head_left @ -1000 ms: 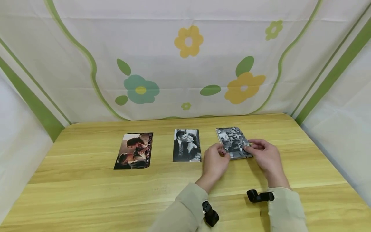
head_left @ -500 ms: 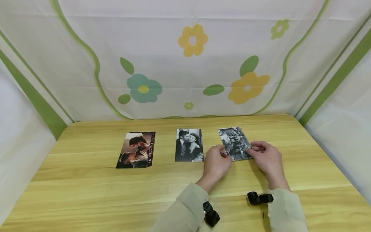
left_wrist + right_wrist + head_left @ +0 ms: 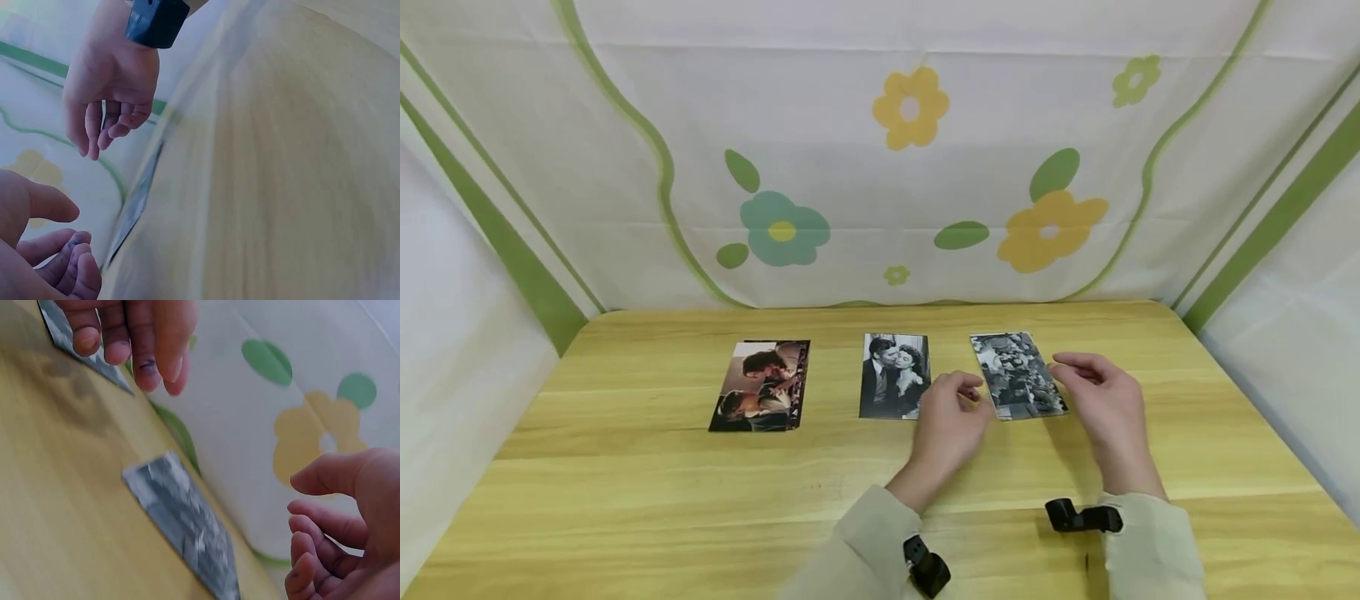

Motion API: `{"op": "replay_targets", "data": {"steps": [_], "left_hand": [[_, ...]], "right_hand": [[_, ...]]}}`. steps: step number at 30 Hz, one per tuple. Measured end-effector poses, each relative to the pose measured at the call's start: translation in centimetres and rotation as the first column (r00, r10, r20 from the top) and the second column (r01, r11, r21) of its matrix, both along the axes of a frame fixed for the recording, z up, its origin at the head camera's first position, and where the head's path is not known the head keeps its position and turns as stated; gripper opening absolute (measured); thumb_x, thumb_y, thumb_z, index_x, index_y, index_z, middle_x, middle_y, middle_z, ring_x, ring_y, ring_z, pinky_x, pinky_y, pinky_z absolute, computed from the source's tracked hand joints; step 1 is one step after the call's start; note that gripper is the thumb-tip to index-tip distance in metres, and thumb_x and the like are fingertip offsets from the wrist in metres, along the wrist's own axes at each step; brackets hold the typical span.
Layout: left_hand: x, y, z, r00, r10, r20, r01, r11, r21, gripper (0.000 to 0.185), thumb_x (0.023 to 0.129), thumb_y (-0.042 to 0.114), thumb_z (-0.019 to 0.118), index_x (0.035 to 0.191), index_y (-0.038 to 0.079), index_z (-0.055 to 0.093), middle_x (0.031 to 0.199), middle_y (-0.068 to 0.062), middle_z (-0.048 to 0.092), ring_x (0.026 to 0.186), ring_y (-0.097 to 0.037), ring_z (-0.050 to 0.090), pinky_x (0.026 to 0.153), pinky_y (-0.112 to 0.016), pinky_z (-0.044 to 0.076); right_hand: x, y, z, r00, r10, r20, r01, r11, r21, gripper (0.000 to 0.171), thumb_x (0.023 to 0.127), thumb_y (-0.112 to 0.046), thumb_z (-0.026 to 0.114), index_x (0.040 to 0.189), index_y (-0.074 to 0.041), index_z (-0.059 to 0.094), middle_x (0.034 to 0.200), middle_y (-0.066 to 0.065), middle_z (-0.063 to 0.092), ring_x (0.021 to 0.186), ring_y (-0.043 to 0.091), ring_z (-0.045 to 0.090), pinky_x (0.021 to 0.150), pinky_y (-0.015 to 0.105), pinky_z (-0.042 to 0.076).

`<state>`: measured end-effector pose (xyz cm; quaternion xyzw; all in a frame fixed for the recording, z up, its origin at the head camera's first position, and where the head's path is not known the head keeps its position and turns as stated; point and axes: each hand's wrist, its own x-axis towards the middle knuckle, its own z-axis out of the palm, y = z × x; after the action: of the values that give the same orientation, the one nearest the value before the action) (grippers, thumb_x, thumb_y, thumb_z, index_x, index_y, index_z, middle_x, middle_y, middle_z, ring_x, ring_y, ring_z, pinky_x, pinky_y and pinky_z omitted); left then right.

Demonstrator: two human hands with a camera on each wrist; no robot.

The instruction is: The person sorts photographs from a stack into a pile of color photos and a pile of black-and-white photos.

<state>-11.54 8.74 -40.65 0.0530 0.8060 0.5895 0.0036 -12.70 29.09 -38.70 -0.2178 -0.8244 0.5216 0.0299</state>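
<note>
Three photos lie in a row on the wooden table (image 3: 625,467): a colour one (image 3: 762,385) at the left, a black-and-white couple (image 3: 894,375) in the middle, and a black-and-white crowd scene (image 3: 1017,375) at the right. My left hand (image 3: 967,393) hovers just left of the crowd photo with its fingers loosely curled and holds nothing. My right hand (image 3: 1072,367) hovers just right of it, also relaxed and empty. The right wrist view shows the crowd photo (image 3: 187,531) flat on the table between my left hand (image 3: 131,344) and my right hand (image 3: 325,531).
A white cloth with flowers and green stripes (image 3: 887,167) hangs behind the table and along both sides. Black wrist cameras (image 3: 1082,517) sit on my beige sleeves. Bare wood stretches across the front of the table.
Both hands have let go of the crowd photo and drawn apart to its sides. The photo now lies flat on the table.
</note>
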Motion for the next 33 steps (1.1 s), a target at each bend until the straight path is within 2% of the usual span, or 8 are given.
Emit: {"op": "replay_targets", "data": {"steps": [4,6,9,14,17,21,26,33], "left_hand": [[0.2,-2.0,0.5,0.998,0.031,-0.056,-0.033,0.999,-0.031,0.026,0.092,0.003,0.075,0.118,0.0,0.076,0.099,-0.007,0.072,0.077,-0.004,0.056,0.072,-0.021,0.05],[0.4,-3.1,0.9,0.994,0.043,-0.102,-0.049,0.997,-0.061,0.026,0.092,0.002,0.075,0.117,-0.001,0.076,0.099,-0.01,0.072,0.078,-0.009,0.058,0.073,-0.022,0.049],[0.7,-4.6,1.4,0.99,0.046,-0.13,-0.058,0.994,-0.092,0.026,0.092,0.003,0.075,0.117,-0.001,0.076,0.102,-0.013,0.072,0.083,-0.018,0.062,0.076,-0.023,0.049],[1.5,-7.5,1.7,0.995,0.057,-0.083,-0.066,0.992,-0.106,0.031,0.09,0.006,0.079,0.12,-0.001,0.075,0.107,-0.014,0.071,0.088,-0.021,0.063,0.077,-0.023,0.052],[1.7,-9.2,1.5,0.993,0.109,-0.04,-0.113,0.987,-0.117,0.033,0.089,0.006,0.081,0.121,-0.002,0.075,0.108,-0.015,0.07,0.086,-0.018,0.061,0.076,-0.024,0.052],[1.7,-10.8,0.8,0.982,0.188,0.019,-0.185,0.976,-0.111,0.031,0.089,0.006,0.081,0.119,-0.002,0.076,0.108,-0.016,0.069,0.084,-0.017,0.06,0.075,-0.025,0.052],[1.5,-11.6,0.1,0.969,0.24,0.058,-0.236,0.969,-0.079,0.028,0.089,0.005,0.08,0.116,-0.001,0.076,0.105,-0.015,0.07,0.084,-0.017,0.061,0.076,-0.027,0.053],[1.3,-11.9,-0.3,0.963,0.266,0.045,-0.261,0.961,-0.087,0.027,0.089,0.003,0.08,0.115,-0.003,0.076,0.102,-0.016,0.069,0.084,-0.018,0.062,0.076,-0.028,0.054]], "right_hand": [[0.2,-2.5,1.2,0.993,0.08,-0.085,-0.081,0.997,-0.01,0.041,0.101,-0.029,0.075,0.137,-0.01,0.071,0.103,-0.014,0.065,0.101,0.011,0.059,0.08,0.024,0.054],[0.2,-4.0,1.5,0.985,0.124,-0.12,-0.127,0.992,-0.02,0.04,0.1,-0.025,0.077,0.135,-0.008,0.071,0.102,-0.013,0.066,0.099,0.01,0.058,0.079,0.022,0.054],[0.3,-6.0,1.4,0.973,0.187,-0.134,-0.188,0.982,0.002,0.039,0.099,-0.025,0.079,0.134,-0.009,0.072,0.104,-0.008,0.067,0.098,0.011,0.057,0.076,0.02,0.052],[0.4,-8.5,0.4,0.951,0.285,-0.116,-0.279,0.958,0.065,0.044,0.097,-0.027,0.081,0.137,-0.011,0.07,0.114,0.003,0.069,0.1,0.015,0.059,0.081,0.022,0.05],[0.4,-9.7,-0.4,0.942,0.321,-0.101,-0.317,0.947,0.054,0.049,0.096,-0.028,0.081,0.14,-0.011,0.067,0.119,0.007,0.069,0.103,0.017,0.061,0.086,0.025,0.052],[0.2,-10.6,-1.4,0.933,0.353,-0.072,-0.352,0.936,0.025,0.051,0.097,-0.026,0.08,0.143,-0.01,0.064,0.123,0.01,0.068,0.107,0.02,0.062,0.09,0.029,0.053],[0.0,-10.9,-2.3,0.917,0.399,-0.029,-0.398,0.917,0.037,0.052,0.097,-0.025,0.079,0.145,-0.013,0.064,0.127,0.01,0.067,0.109,0.021,0.062,0.093,0.033,0.052],[0.0,-11.0,-3.0,0.909,0.414,-0.057,-0.405,0.906,0.123,0.05,0.095,-0.023,0.081,0.141,-0.009,0.066,0.123,0.01,0.067,0.104,0.021,0.062,0.093,0.035,0.051]]}}
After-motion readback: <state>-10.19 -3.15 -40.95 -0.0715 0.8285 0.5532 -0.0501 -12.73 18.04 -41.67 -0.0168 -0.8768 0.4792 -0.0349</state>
